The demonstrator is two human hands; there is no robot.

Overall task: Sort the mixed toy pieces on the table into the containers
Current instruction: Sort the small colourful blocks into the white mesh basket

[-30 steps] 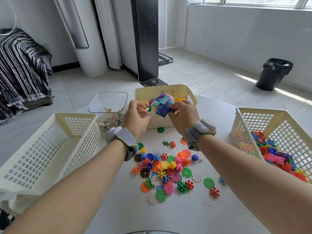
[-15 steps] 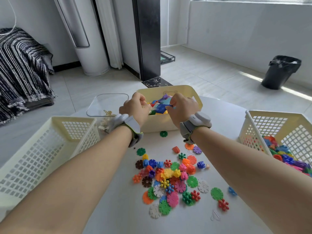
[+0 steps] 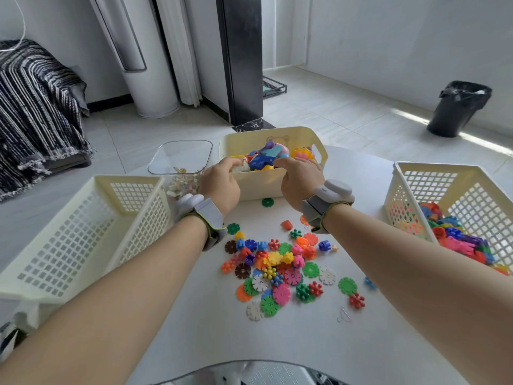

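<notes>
Reaching over the near rim of the cream solid plastic bin [image 3: 261, 187] at upper centre, the left hand [image 3: 220, 184] and right hand [image 3: 301, 180] are seen with fingers curled among its coloured pieces; whether anything is gripped cannot be told. The heap of multicoloured plastic snowflake discs [image 3: 277, 268] is found at frame centre on the white table [image 3: 222, 343], below both wrists

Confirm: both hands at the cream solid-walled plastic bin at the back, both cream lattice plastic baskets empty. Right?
One error. In the head view the right cream lattice plastic basket holds colourful plastic toy pieces; the left cream lattice plastic basket shows none. The left hand and right hand are at the cream solid-walled plastic bin.
</notes>
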